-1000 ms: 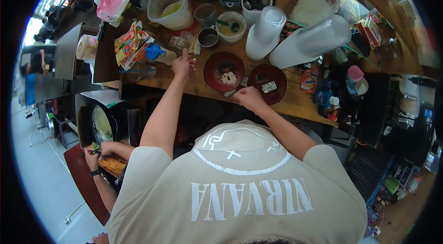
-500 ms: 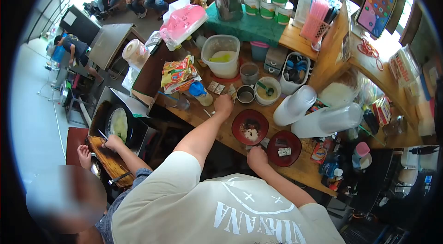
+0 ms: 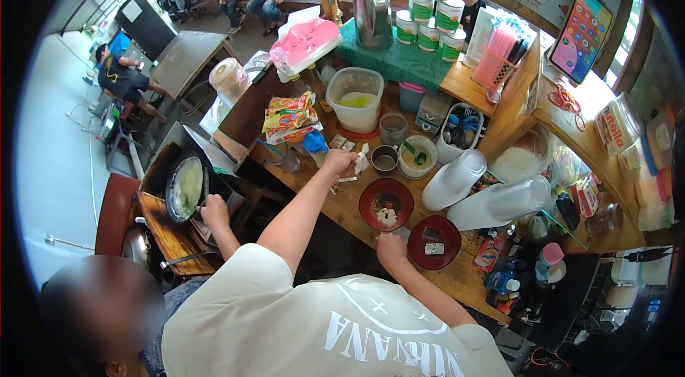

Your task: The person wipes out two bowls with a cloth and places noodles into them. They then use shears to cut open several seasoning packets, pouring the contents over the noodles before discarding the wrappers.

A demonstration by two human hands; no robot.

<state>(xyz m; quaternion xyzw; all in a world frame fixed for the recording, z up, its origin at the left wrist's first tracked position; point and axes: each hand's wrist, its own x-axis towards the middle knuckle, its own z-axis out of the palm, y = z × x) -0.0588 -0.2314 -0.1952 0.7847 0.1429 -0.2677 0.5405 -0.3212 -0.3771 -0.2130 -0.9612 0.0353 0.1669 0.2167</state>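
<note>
My left hand (image 3: 342, 162) is closed on a crumpled white piece (image 3: 362, 159), tissue or wrapper, over the wooden counter. Beside that hand stand a blue-capped bottle (image 3: 315, 143) and some small packets (image 3: 342, 143). Lower right, my right hand (image 3: 391, 250) rests at the counter's edge with fingers curled; a greyish scrap shows by it, and what it grips is hidden. Just above it sits a red bowl (image 3: 367, 214) with dark bits and white stuff inside. A red plate (image 3: 448, 236) holding a dark piece and a silvery-white packet (image 3: 434, 248) lies to its right.
A metal cup (image 3: 385, 158), a tub with a green ladle (image 3: 418, 156) and stacked plastic cups (image 3: 457, 179) stand beyond the bowl. At left, a co-worker's hand (image 3: 215, 212) holds a utensil in a pan (image 3: 185, 189). A phone (image 3: 581, 34) stands upper right.
My left hand has lifted the crumpled white piece from among the things by the metal cup. My right hand stays near the bowl and plate. The whole view has shifted slightly.
</note>
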